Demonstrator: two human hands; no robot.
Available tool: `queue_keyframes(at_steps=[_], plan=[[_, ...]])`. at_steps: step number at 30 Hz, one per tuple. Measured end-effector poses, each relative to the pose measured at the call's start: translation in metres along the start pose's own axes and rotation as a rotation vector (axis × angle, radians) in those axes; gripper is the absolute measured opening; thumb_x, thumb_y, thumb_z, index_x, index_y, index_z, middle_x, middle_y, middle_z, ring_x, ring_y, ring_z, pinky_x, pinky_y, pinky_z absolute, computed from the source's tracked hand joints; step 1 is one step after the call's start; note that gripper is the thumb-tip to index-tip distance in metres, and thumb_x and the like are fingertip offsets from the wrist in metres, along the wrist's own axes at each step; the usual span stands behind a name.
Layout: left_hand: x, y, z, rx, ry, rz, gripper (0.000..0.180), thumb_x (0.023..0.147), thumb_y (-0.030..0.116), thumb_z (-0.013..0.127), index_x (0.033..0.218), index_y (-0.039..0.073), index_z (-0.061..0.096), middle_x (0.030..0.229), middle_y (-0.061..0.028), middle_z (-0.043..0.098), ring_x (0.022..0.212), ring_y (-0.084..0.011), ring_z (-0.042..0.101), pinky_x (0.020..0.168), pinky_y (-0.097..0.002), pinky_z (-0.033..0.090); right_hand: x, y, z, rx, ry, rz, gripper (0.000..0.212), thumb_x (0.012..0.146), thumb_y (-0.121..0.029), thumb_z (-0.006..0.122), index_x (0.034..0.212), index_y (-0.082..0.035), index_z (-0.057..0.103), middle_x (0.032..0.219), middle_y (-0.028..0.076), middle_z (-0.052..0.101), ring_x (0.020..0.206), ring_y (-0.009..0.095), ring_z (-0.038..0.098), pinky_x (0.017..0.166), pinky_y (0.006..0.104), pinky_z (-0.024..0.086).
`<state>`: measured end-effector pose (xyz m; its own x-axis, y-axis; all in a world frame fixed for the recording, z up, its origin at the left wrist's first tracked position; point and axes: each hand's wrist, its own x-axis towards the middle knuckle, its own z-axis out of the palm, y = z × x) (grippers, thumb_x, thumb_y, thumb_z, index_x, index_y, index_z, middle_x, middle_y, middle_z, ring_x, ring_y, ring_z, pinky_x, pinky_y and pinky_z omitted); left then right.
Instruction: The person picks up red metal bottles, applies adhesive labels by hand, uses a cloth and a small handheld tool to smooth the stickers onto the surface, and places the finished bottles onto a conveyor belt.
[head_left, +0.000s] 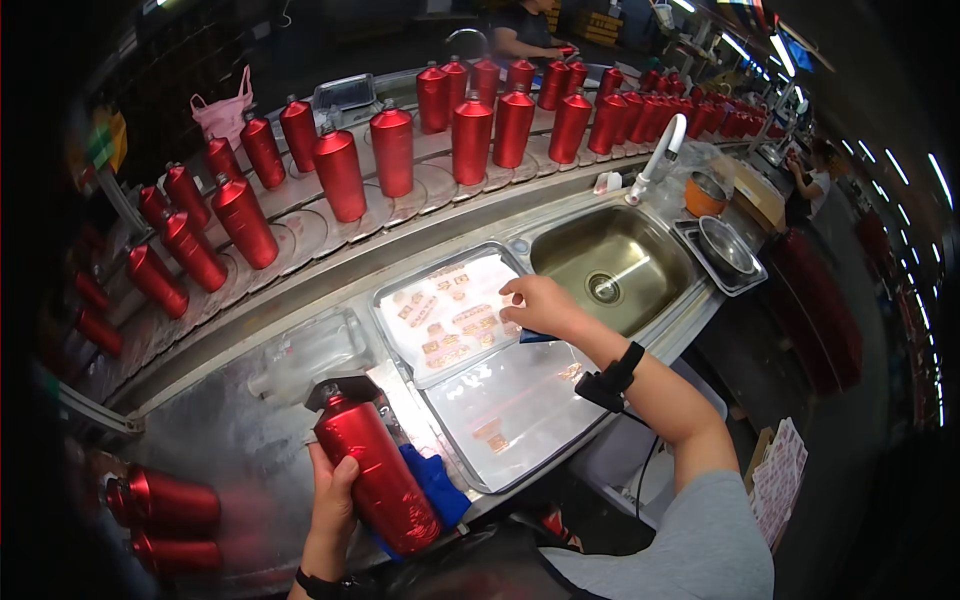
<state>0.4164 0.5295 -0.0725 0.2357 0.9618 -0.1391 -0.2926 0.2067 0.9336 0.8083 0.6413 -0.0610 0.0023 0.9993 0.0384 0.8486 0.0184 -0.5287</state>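
Observation:
My left hand (334,490) is wrapped round a glossy red bottle (375,470), tilted with its neck pointing away from me. Behind its neck is a dark bracket-like piece (352,386). A blue cloth (436,486) lies against the bottle's right side. My right hand (545,305) is over the right edge of a white decal sheet (430,300) with orange-gold prints, lying in a shallow metal tray (385,335). Its thumb and forefinger are bent together; what they pinch is too small to make out. Something dark blue (537,337) shows partly beneath this hand.
A second tray (530,425) with loose decals under clear liquid or film is nearer me. The steel sink (610,270) and white tap (660,155) stand right. Rows of red bottles (340,175) line the conveyor (300,225) behind. Two red bottles (172,500) lie at left.

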Motion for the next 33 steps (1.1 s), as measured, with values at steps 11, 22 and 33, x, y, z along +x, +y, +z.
queue_keyframes(at_steps=[11, 22, 33], plan=[[0.01, 0.007, -0.014, -0.014, -0.007, -0.031, 0.083, 0.081, 0.043, 0.075, 0.141, 0.008, 0.028, 0.126, -0.0114, 0.051, 0.112, -0.0202, 0.055, 0.097, -0.0353, 0.048, 0.099, -0.006, 0.051, -0.232, 0.078, -0.072, 0.039, 0.077, -0.026, 0.07, 0.113, -0.012, 0.07, 0.102, 0.014, 0.067, 0.096, 0.033, 0.065, 0.083, 0.0422, 0.051], [0.032, 0.003, -0.049, -0.063, -0.043, -0.058, 0.098, 0.079, 0.04, 0.076, 0.149, 0.009, 0.015, 0.134, -0.0129, 0.047, 0.119, -0.0231, 0.052, 0.101, -0.0388, 0.046, 0.165, -0.018, 0.09, -0.231, 0.01, 0.063, 0.031, 0.066, -0.03, 0.077, 0.088, -0.009, 0.071, 0.103, 0.016, 0.067, 0.094, 0.034, 0.065, 0.08, 0.0432, 0.052], [0.047, -0.001, -0.048, -0.064, -0.069, -0.036, 0.097, 0.079, 0.04, 0.076, 0.149, 0.009, 0.016, 0.132, -0.012, 0.048, 0.118, -0.0221, 0.053, 0.1, -0.0379, 0.046, 0.176, 0.003, 0.094, -0.069, 0.116, 0.078, 0.018, 0.068, -0.014, 0.073, 0.084, -0.007, 0.068, 0.078, 0.012, 0.069, 0.077, 0.03, 0.068, 0.069, 0.0389, 0.052]])
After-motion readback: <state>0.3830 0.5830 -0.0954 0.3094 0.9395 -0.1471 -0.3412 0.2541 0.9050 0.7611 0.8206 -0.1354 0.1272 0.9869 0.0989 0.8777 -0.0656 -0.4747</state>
